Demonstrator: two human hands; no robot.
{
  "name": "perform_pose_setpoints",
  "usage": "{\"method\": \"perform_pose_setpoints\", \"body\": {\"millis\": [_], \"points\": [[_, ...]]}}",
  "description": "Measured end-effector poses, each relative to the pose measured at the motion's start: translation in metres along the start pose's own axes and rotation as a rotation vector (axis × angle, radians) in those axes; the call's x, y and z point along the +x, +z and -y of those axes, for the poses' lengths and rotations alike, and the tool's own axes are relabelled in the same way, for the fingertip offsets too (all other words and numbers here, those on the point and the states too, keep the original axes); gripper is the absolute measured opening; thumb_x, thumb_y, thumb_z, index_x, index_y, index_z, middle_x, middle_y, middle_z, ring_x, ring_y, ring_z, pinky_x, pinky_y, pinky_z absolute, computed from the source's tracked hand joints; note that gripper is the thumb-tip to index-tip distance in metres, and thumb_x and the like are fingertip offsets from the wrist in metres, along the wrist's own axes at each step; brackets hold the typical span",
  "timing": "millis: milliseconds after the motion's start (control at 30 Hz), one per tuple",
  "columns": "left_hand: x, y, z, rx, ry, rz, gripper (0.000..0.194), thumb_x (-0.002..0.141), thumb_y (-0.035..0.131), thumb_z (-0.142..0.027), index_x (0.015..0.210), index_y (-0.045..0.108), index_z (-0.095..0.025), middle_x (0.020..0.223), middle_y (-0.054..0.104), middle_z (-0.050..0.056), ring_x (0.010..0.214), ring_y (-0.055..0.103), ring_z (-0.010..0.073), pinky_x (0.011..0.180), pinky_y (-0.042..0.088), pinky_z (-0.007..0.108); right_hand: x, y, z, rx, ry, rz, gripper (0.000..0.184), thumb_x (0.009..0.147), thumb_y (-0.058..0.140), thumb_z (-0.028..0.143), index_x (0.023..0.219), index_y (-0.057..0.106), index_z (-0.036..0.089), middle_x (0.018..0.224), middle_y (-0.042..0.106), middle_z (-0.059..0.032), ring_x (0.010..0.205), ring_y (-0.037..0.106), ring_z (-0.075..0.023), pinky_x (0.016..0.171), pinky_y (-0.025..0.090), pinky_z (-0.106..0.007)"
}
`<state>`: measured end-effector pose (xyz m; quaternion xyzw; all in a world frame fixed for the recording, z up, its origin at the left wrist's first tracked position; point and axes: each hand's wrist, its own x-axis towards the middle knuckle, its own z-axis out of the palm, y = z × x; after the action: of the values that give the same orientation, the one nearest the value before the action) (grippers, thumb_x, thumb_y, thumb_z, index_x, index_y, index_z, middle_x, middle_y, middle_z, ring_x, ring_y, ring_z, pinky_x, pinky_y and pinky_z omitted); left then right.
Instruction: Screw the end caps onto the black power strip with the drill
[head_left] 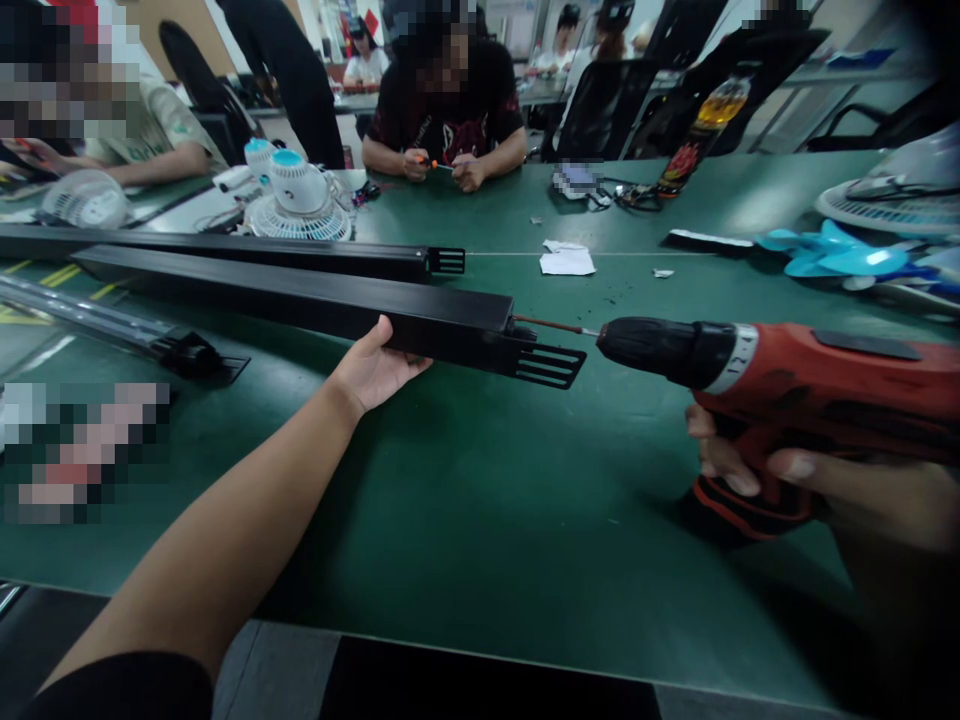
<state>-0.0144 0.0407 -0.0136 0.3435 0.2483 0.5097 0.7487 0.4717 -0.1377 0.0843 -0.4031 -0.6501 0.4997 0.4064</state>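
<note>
My left hand (382,370) grips a long black rectangular housing (300,295) near its right end, the thumb on its near face and the fingers beneath. A slotted black tab (551,365) sticks out of that end. My right hand (742,465) is wrapped round the handle of a red and black cordless drill (832,380), which points left. From its chuck (634,345) a thin bit runs to a brownish rod (551,323) that reaches the housing's open end. Where the rod meets the inside is hidden.
Behind lies a second black housing (337,258). A clear-and-black strip (150,330) lies at left. White fan parts (296,190), paper scraps (566,260), blue fan blades (840,250) and a drink bottle (701,140) are on the green table (480,520). A co-worker (450,110) sits opposite.
</note>
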Motion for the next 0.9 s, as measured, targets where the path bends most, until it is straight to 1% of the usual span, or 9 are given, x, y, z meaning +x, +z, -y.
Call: {"method": "perform_pose_setpoints", "body": {"millis": [167,333,467,567,633,700,767,833,900], "points": [[0.0002,-0.0007,-0.0006,0.000,-0.003,-0.001,0.054,0.101,0.101,-0.064,0.140,0.086,-0.030,0.134,0.095,0.012,0.137,0.088,0.0373,0.113,0.071,0.046,-0.0002,-0.0013,-0.0035,-0.011,-0.012,-0.044,0.036,0.105,0.103,0.054,0.126,0.097,0.025,0.087,0.088,-0.0092,0.055,0.073,-0.0215,0.047,0.060,-0.032],[0.0008,-0.0018,-0.0003,-0.011,-0.011,0.012,0.056,0.101,0.101,-0.066,0.140,0.086,-0.030,0.134,0.095,0.012,0.134,0.089,0.0367,0.111,0.073,0.046,-0.0010,-0.0014,-0.0015,0.030,0.039,0.000,0.037,0.108,0.101,0.055,0.127,0.094,0.023,0.072,0.081,-0.0062,0.050,0.069,-0.0211,0.042,0.057,-0.030],[0.0015,-0.0016,0.0019,0.000,0.020,-0.005,0.057,0.099,0.101,-0.069,0.137,0.086,-0.028,0.133,0.094,0.014,0.133,0.089,0.0379,0.108,0.074,0.046,-0.0033,-0.0033,-0.0049,-0.002,0.015,-0.036,0.040,0.105,0.102,0.057,0.126,0.094,0.024,0.075,0.083,-0.0063,0.052,0.071,-0.0219,0.043,0.059,-0.030],[0.0016,-0.0011,0.0032,0.017,0.026,-0.017,0.060,0.097,0.103,-0.071,0.137,0.087,-0.029,0.135,0.093,0.013,0.137,0.087,0.0393,0.111,0.073,0.048,-0.0038,-0.0033,-0.0062,-0.007,0.059,-0.031,0.043,0.105,0.102,0.060,0.127,0.094,0.024,0.077,0.083,-0.0069,0.051,0.069,-0.0212,0.042,0.058,-0.030],[0.0015,-0.0009,0.0036,0.029,0.025,-0.022,0.062,0.095,0.104,-0.072,0.138,0.087,-0.029,0.136,0.093,0.013,0.139,0.086,0.0402,0.113,0.072,0.049,-0.0031,-0.0028,-0.0051,-0.010,0.044,-0.039,0.042,0.104,0.103,0.060,0.125,0.094,0.025,0.077,0.084,-0.0069,0.051,0.069,-0.0214,0.041,0.057,-0.030],[0.0014,-0.0006,0.0035,0.037,0.029,-0.033,0.064,0.094,0.105,-0.073,0.137,0.088,-0.029,0.135,0.093,0.014,0.140,0.085,0.0410,0.114,0.071,0.049,-0.0021,-0.0028,-0.0032,0.006,0.019,-0.035,0.040,0.105,0.103,0.059,0.124,0.095,0.025,0.074,0.082,-0.0057,0.052,0.071,-0.0223,0.042,0.058,-0.031],[0.0012,0.0002,0.0032,0.038,0.033,-0.040,0.064,0.094,0.105,-0.073,0.137,0.088,-0.028,0.134,0.093,0.015,0.140,0.085,0.0415,0.113,0.070,0.049,-0.0018,-0.0043,-0.0019,0.026,0.030,-0.007,0.038,0.107,0.102,0.057,0.126,0.094,0.025,0.071,0.080,-0.0051,0.052,0.071,-0.0224,0.043,0.059,-0.031],[0.0007,0.0016,0.0027,0.037,0.031,-0.044,0.063,0.096,0.104,-0.072,0.137,0.088,-0.027,0.135,0.093,0.015,0.140,0.085,0.0409,0.113,0.070,0.049,-0.0024,-0.0068,-0.0019,0.033,0.065,0.030,0.039,0.109,0.100,0.056,0.130,0.093,0.024,0.073,0.082,-0.0063,0.053,0.071,-0.0223,0.044,0.058,-0.031],[0.0001,0.0032,0.0022,0.038,0.028,-0.049,0.062,0.096,0.104,-0.071,0.138,0.088,-0.028,0.136,0.093,0.014,0.139,0.086,0.0397,0.113,0.070,0.049,-0.0032,-0.0085,-0.0029,0.026,0.076,0.020,0.041,0.108,0.101,0.057,0.130,0.093,0.024,0.075,0.083,-0.0072,0.054,0.071,-0.0218,0.046,0.058,-0.030]]}}
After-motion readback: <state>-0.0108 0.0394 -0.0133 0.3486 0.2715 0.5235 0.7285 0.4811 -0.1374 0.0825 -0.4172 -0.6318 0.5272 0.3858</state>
